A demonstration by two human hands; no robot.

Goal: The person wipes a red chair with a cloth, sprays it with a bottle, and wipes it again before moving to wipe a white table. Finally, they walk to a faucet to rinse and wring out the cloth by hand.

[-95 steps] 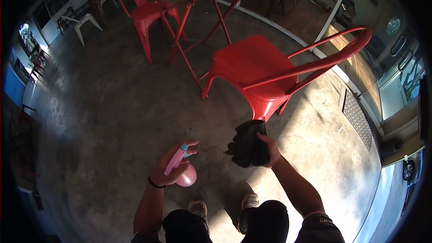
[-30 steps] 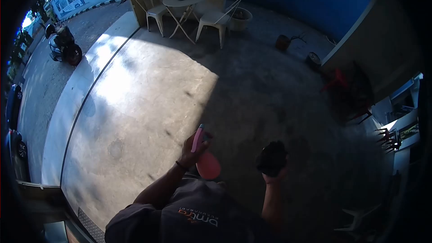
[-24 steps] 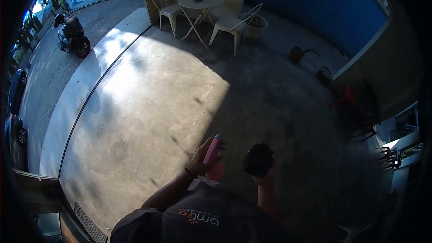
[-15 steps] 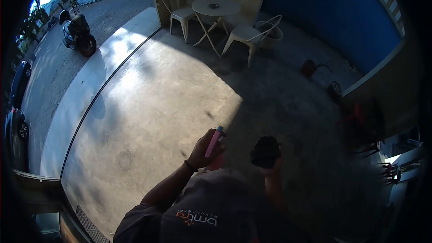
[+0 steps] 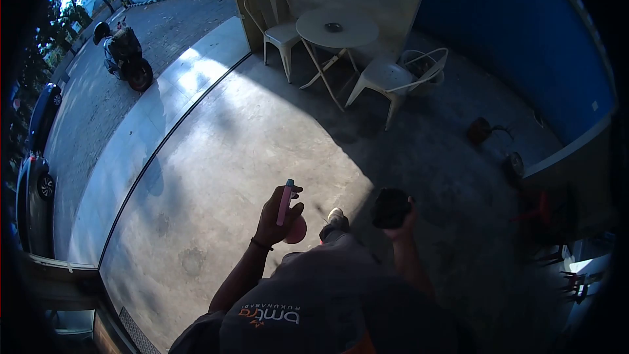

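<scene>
My left hand (image 5: 272,219), with a dark band at the wrist, is wrapped round a pink stick-like object (image 5: 284,204) with a teal tip. A round pink thing (image 5: 296,230) shows just below that hand; whether it is joined to the stick I cannot tell. To the right, in shadow, my right hand (image 5: 403,224) grips a bulky black object (image 5: 390,208), whose details are too dark to make out. Both hands are held out in front of my dark shirt, above the floor.
A round table (image 5: 337,29) stands ahead between a white chair (image 5: 282,34) and another (image 5: 386,77). A motorbike (image 5: 128,56) and cars (image 5: 39,183) are outside at left. Right of the floor (image 5: 216,177) lie a reddish pot (image 5: 479,130) and a red chair (image 5: 538,208).
My left hand has moved left with the pink object, now held more upright. A shoe has come into view below. The table and chairs appear lower and farther right as the view shifts.
</scene>
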